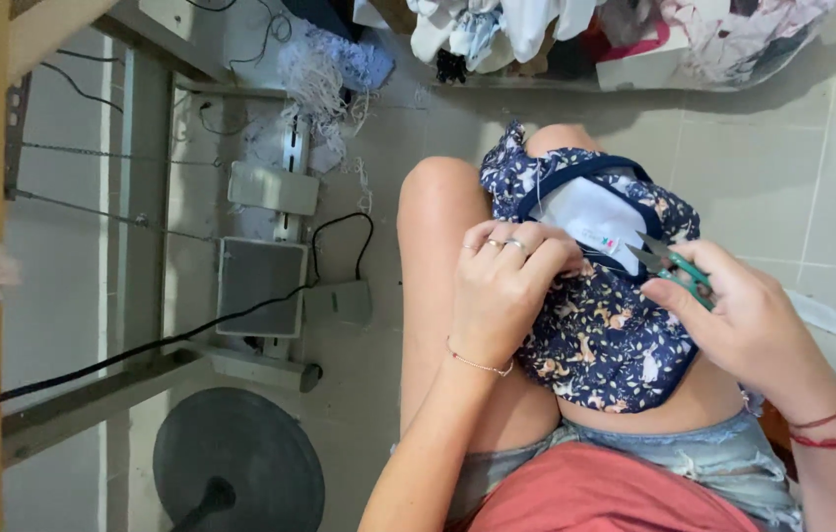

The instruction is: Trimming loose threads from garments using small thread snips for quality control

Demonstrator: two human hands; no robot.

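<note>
A small navy floral garment (603,340) lies across the person's bare thighs, its white lining (595,219) turned up toward the knees; the left hand (501,296) rests on the garment's left edge, fingers closed and pinching a fold of the cloth, rings showing on two fingers; the right hand (748,320) sits at the garment's right edge, curled around green-handled thread snips (672,264) whose blades point at the lining near a small label; the hands are apart, the garment between them; beyond the knees, a sewing-machine pedal (260,286) and cable rest on the tiled floor (782,177).
</note>
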